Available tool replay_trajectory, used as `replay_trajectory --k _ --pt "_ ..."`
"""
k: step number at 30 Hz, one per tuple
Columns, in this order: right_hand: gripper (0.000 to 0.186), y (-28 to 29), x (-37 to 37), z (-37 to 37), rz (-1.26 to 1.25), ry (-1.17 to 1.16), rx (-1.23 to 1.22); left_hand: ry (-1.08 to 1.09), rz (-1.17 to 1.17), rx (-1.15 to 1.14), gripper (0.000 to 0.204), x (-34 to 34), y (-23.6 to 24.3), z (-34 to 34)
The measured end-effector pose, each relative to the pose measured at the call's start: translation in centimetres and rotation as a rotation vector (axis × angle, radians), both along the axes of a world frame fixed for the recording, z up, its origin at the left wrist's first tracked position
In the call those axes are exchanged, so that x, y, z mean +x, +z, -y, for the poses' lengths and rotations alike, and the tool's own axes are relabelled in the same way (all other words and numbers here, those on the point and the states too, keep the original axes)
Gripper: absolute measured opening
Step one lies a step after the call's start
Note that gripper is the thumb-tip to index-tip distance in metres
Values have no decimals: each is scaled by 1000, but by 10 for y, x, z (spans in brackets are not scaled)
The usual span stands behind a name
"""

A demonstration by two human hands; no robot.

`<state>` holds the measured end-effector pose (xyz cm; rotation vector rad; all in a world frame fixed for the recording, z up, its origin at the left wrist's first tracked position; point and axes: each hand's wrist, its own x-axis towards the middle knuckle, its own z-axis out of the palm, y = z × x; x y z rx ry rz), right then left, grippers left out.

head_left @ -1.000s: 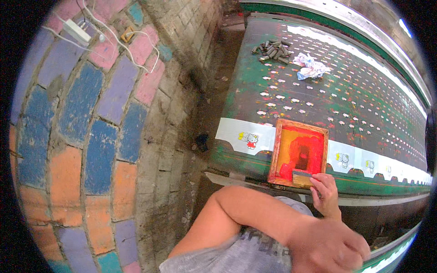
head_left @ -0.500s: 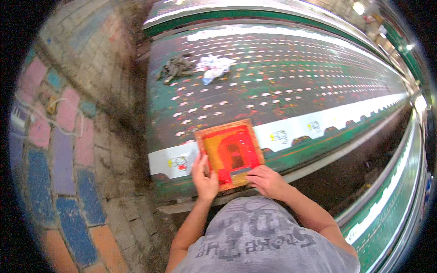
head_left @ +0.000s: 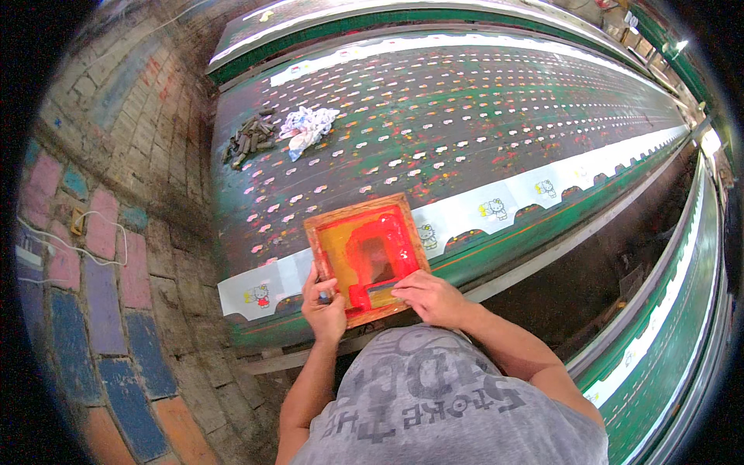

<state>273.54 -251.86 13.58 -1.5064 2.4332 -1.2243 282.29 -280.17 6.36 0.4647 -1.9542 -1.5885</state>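
A wooden screen-printing frame (head_left: 316, 240), smeared inside with red and orange ink, is tilted a little over the white printed strip (head_left: 457, 203) along the table's near edge. My left hand (head_left: 324, 311) is closed round the frame's lower left side, thumb toward me. At the near right corner, my right hand (head_left: 434, 299) has its fingers pinched on the end of a grey squeegee (head_left: 380, 296) lying across the ink. Cat figures show on the strip at both sides: one with red (head_left: 262, 296) on the left, others (head_left: 494, 209) without red on the right.
The long dark green printing table (head_left: 372, 167) carries rows of small white marks. A heap of dark short pieces (head_left: 252, 138) and a crumpled white cloth (head_left: 308, 128) lie at its far left. Another table (head_left: 659, 387) runs along the right. Painted bricks (head_left: 101, 294) and a white cable (head_left: 85, 252) are at left.
My view has shifted, so the table appears farther left. The frame, held in my hands, sits slightly farther right relative to the printed cats. Both hands keep their holds.
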Motion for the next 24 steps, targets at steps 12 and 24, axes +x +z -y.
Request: replay_trajectory --k 12,24 --pt "31 -20 -56 -115 84 -27 -120 -44 -8 355 35 -56 -32 -112" --pt "30 -17 -67 -122 137 7 -145 -16 44 364 26 -51 -28 -114"
